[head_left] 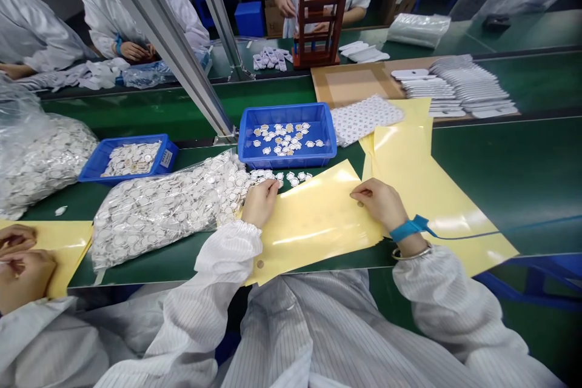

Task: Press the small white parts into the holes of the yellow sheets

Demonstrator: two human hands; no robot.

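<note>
My left hand (260, 201) has its fingers pinched together at the left upper edge of a yellow sheet (313, 224), beside small white round pieces (297, 178) lying loose on the bench. Whatever is between those fingertips is too small to make out. Over the sheet's right part, my right hand (379, 201) is closed in a pinch, its contents also hidden. A blue wrist strap (409, 228) is round that wrist. Left of my left hand lies a clear bag (159, 209) full of the white pieces, some spilling from its mouth. Behind the sheet stands a blue tray (287, 162) with scattered pieces.
Further left are a smaller blue bin (122, 177) of pieces and another full bag (50, 157). More yellow sheets (436, 206) lie to the right. A metal post (182, 54) rises behind. A co-worker's hands (25, 264) work at the left over another yellow sheet.
</note>
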